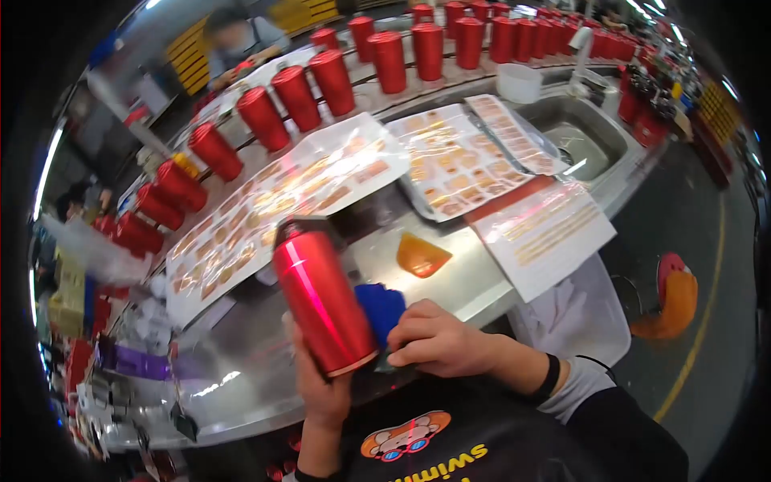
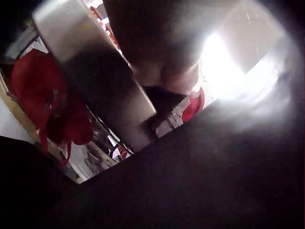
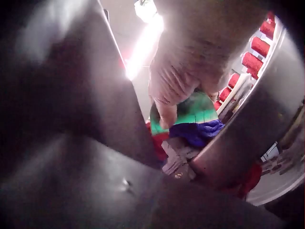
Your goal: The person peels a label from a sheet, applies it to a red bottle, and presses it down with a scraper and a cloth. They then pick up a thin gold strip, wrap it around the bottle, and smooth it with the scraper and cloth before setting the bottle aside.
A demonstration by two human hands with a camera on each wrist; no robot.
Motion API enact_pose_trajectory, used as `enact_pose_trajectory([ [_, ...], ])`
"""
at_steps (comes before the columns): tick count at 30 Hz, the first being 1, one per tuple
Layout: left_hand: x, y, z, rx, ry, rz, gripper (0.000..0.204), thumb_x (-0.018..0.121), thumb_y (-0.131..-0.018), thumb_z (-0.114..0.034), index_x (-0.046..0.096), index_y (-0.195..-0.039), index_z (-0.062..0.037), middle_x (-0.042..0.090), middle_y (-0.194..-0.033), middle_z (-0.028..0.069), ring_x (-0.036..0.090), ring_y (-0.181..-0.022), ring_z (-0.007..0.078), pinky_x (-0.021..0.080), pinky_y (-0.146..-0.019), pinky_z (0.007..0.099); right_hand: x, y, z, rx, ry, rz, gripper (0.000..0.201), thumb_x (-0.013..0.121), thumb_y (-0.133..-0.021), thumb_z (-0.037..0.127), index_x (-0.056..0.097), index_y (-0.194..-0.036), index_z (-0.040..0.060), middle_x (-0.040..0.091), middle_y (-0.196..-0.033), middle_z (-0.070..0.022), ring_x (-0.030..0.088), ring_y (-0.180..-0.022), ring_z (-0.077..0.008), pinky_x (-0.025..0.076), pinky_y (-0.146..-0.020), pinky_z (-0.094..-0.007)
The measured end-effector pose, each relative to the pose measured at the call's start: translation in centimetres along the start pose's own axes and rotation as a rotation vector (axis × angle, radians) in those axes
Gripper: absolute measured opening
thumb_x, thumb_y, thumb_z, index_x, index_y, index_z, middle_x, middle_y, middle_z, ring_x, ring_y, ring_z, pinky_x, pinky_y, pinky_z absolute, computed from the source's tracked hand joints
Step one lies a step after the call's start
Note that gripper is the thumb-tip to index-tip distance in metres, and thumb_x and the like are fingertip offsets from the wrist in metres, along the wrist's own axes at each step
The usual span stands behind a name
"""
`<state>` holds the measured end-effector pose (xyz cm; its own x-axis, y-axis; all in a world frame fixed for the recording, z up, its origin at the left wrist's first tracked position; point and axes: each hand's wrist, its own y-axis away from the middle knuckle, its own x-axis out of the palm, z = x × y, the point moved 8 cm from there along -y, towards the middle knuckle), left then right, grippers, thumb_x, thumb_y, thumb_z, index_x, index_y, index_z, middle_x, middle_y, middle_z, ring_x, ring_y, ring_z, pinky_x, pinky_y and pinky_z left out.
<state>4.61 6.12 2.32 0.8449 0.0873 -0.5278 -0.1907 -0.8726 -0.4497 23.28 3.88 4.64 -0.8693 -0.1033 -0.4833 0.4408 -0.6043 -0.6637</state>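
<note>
My left hand (image 1: 324, 394) grips a shiny red metal bottle (image 1: 321, 301) with a dark top, tilted over the steel counter. The fingers behind the bottle are hidden in the head view. Close to the bottle's right side, my right hand (image 1: 442, 341) has curled fingers. In the right wrist view, that hand (image 3: 178, 78) pinches a flat green scraper (image 3: 200, 110). A bunched blue cloth (image 1: 380, 311) sits between bottle and right hand, right against the scraper's lower edge in the right wrist view; I cannot tell which hand holds it.
An orange translucent scraper (image 1: 422, 255) lies on the steel counter (image 1: 474, 277). Sticker sheets (image 1: 277, 205) spread behind it, with another sheet (image 1: 546, 233) at the right. Red bottles (image 1: 389, 64) line the back. A sink (image 1: 590, 136) stands at right; a white bin (image 1: 598, 317) is below the edge.
</note>
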Motion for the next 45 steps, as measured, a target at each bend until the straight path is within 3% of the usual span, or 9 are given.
enact_pose_trajectory([
  [6,-0.3,-0.2,-0.6,-0.005,-0.052,0.030,0.098,0.062,-0.088,-0.056,0.018,-0.149,0.0071,0.025,-0.153,0.0280,0.026,-0.143,0.0404,0.025,-0.114,0.0438,-5.7,-0.2,0.2,0.206,0.009,-0.067,0.027,0.068,-0.079,-0.001,0.061,-0.105,0.0040,0.061,-0.098,-0.0130,0.060,-0.091,-0.0325,0.050,-0.080,-0.0389],
  [11,0.4,0.0,1.5,0.061,-0.064,0.026,0.096,0.059,-0.089,-0.054,0.016,-0.149,0.0074,0.021,-0.153,0.0290,0.021,-0.144,0.0434,0.016,-0.116,0.0500,-19.7,1.3,-5.7,0.290,0.746,-0.078,0.042,0.053,-0.075,-0.014,0.064,-0.111,0.0040,0.061,-0.125,-0.0196,0.057,-0.118,-0.0360,0.046,-0.096,-0.0406],
  [15,0.5,0.2,2.0,0.037,0.031,0.035,0.097,0.063,-0.087,-0.051,0.014,-0.149,0.0060,0.022,-0.153,0.0269,0.024,-0.142,0.0393,0.019,-0.115,0.0497,-31.2,6.5,-16.5,0.945,1.099,0.207,0.044,0.054,-0.074,-0.010,0.073,-0.105,0.0146,0.048,-0.143,-0.0162,0.050,-0.125,-0.0387,0.041,-0.106,-0.0390],
  [22,0.7,0.3,2.3,0.020,-0.016,0.045,0.089,0.056,-0.093,-0.047,0.011,-0.151,0.0039,0.019,-0.156,0.0229,0.019,-0.145,0.0368,0.016,-0.117,0.0476,-33.2,12.2,-21.9,0.990,1.062,0.342,0.043,0.060,-0.075,-0.003,0.075,-0.105,0.0230,0.048,-0.143,-0.0120,0.046,-0.128,-0.0390,0.039,-0.107,-0.0420],
  [23,0.6,0.5,2.3,0.043,-0.017,0.042,0.089,0.056,-0.093,-0.046,0.011,-0.151,0.0039,0.019,-0.156,0.0230,0.020,-0.145,0.0367,0.017,-0.117,0.0477,-33.1,11.6,-21.6,0.748,1.198,0.383,0.024,0.064,-0.080,0.011,0.075,-0.101,0.0161,0.062,-0.125,-0.0166,0.057,-0.114,-0.0374,0.045,-0.098,-0.0416],
  [27,0.7,0.5,2.5,0.043,0.023,0.047,0.089,0.056,-0.093,-0.046,0.010,-0.151,0.0038,0.020,-0.155,0.0229,0.021,-0.144,0.0366,0.018,-0.117,0.0478,-36.9,12.9,-22.0,1.209,1.170,0.020,0.058,0.057,-0.086,0.054,0.072,-0.090,-0.0018,0.068,-0.081,-0.0240,0.068,-0.081,-0.0363,0.051,-0.077,-0.0441],
  [30,0.6,0.4,2.1,0.031,-0.012,0.048,0.090,0.055,-0.093,-0.048,0.010,-0.151,0.0037,0.020,-0.155,0.0227,0.022,-0.144,0.0363,0.018,-0.117,0.0476,-36.5,14.4,-22.8,1.464,0.973,0.143,0.070,0.062,-0.078,0.064,0.071,-0.090,-0.0050,0.068,-0.085,-0.0244,0.067,-0.084,-0.0352,0.052,-0.078,-0.0413],
  [38,0.7,0.4,2.0,-0.006,0.029,0.048,0.090,0.053,-0.093,-0.051,0.011,-0.151,0.0035,0.021,-0.154,0.0215,0.024,-0.143,0.0344,0.020,-0.116,0.0457,-36.6,16.4,-22.5,1.683,0.470,-0.192,0.026,0.076,-0.072,0.027,0.070,-0.091,0.0109,0.061,-0.087,-0.0045,0.055,-0.077,-0.0203,0.049,-0.061,-0.0421],
  [45,1.0,0.5,2.3,-0.038,0.110,0.038,0.090,0.055,-0.093,-0.050,0.011,-0.152,0.0009,0.023,-0.154,0.0187,0.027,-0.142,0.0319,0.023,-0.115,0.0441,-38.3,15.1,-24.3,1.393,1.162,0.245,0.020,0.074,-0.069,0.021,0.070,-0.087,0.0122,0.063,-0.098,-0.0077,0.060,-0.098,-0.0318,0.053,-0.073,-0.0427],
])
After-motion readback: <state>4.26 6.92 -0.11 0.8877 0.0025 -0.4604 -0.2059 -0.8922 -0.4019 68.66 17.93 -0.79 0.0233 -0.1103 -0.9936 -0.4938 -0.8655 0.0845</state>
